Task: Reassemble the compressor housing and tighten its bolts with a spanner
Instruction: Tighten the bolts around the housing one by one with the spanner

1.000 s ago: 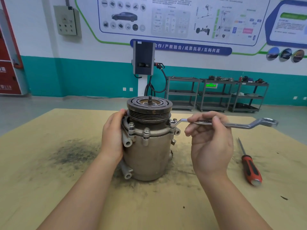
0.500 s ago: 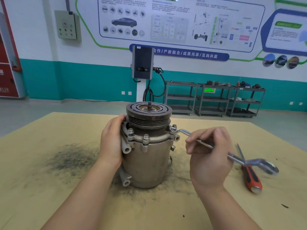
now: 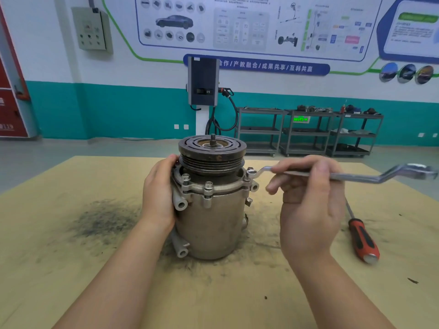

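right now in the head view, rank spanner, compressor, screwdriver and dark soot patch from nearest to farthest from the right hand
1. spanner, held in the right hand
2. compressor, just to its left
3. screwdriver, on the table to its right
4. dark soot patch, far left, beyond the compressor

So the spanner [image 3: 332, 175] is swung back up and out to the right now, roughly level, after dipping down toward the screwdriver [image 3: 363, 241] half a second ago. The right hand [image 3: 311, 205] rides up with it, ring end still on the right-side bolt [image 3: 250, 173].
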